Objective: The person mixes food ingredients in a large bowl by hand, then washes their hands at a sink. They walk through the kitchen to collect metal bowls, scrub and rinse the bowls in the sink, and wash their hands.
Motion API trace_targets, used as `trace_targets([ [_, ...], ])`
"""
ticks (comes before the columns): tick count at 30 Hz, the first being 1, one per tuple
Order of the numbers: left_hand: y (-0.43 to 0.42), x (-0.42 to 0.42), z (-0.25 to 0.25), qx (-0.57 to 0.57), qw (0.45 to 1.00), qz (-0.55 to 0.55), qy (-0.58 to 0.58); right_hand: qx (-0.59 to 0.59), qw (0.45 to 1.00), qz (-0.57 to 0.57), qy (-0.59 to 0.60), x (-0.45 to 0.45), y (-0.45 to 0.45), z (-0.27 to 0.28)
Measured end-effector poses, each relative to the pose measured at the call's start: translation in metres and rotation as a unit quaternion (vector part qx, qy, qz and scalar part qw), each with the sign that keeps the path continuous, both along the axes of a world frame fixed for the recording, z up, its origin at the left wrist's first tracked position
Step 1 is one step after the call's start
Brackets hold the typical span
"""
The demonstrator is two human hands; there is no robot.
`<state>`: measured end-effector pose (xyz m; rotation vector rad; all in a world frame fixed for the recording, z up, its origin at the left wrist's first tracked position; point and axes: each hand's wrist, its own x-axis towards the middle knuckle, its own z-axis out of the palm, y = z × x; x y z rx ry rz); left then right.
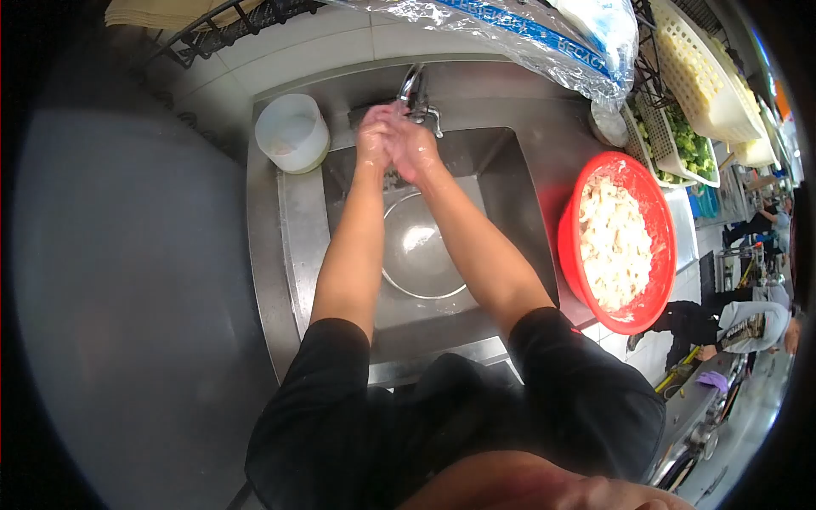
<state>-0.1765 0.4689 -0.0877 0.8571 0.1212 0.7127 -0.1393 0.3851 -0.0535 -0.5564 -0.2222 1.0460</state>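
Both hands are together beneath the chrome faucet (410, 83), at the back of a steel sink (501, 183). My left hand (374, 138) lies against my right hand (413, 151), and both look wet with some white foam. The fingers overlap and blur near the spout, so how far each hand is closed cannot be made out. I see no object between the palms. Below my wrists, a round metal bowl or lid (421, 255) with a shiny rim rests in the basin.
A white plastic tub (291, 132) stands left of the faucet. On the right is a red bowl (576, 255) of pale chopped food. Plastic wrap (544, 42) and white baskets (710, 93) hang over the back right. Another person (748, 327) is at the far right.
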Motion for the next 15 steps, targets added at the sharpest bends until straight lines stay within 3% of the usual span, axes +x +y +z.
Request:
trace_targets([
  [1, -0.003, -0.006, 0.000, -0.099, 0.971, -0.149, -0.156, -0.001, 1.000, 0.001, 0.002, 0.000, 0.004, 0.000],
  [2, -0.009, -0.009, 0.000, -0.100, 0.972, -0.148, -0.154, 0.017, 0.998, 0.019, 0.055, 0.000, 0.008, 0.000],
  [5, -0.028, 0.000, -0.011, -0.213, 0.928, -0.060, -0.300, 0.033, 0.986, 0.034, 0.161, 0.002, 0.012, 0.006],
  [6, -0.035, 0.004, -0.020, -0.196, 0.948, 0.059, -0.244, 0.047, 0.986, 0.023, 0.161, 0.013, 0.023, -0.013],
  [7, -0.034, 0.003, -0.013, -0.194, 0.948, 0.060, -0.246, 0.063, 0.985, 0.014, 0.158, 0.017, 0.029, -0.012],
  [8, -0.035, 0.001, -0.007, -0.177, 0.970, 0.036, -0.166, -0.006, 0.983, -0.061, 0.174, 0.017, 0.035, -0.012],
  [9, -0.039, -0.001, 0.003, -0.159, 0.984, 0.009, -0.083, -0.007, 0.982, -0.064, 0.175, 0.017, 0.029, -0.002],
  [10, -0.043, -0.001, 0.015, -0.139, 0.990, -0.019, -0.003, -0.124, 0.975, -0.073, -0.169, 0.021, 0.021, 0.007],
  [11, -0.046, -0.003, 0.025, -0.119, 0.989, -0.045, 0.078, -0.228, 0.839, -0.069, -0.489, 0.024, 0.013, 0.014],
  [13, -0.047, -0.012, 0.030, -0.078, 0.963, -0.090, 0.241, -0.168, 0.848, -0.032, -0.501, 0.044, 0.011, 0.007],
  [14, -0.024, -0.005, -0.008, 0.112, 0.934, -0.124, 0.317, -0.183, 0.813, 0.096, -0.544, 0.049, 0.010, 0.009],
  [15, -0.021, -0.009, -0.008, 0.109, 0.934, -0.122, 0.318, -0.196, 0.763, 0.223, -0.574, 0.051, 0.007, 0.011],
])
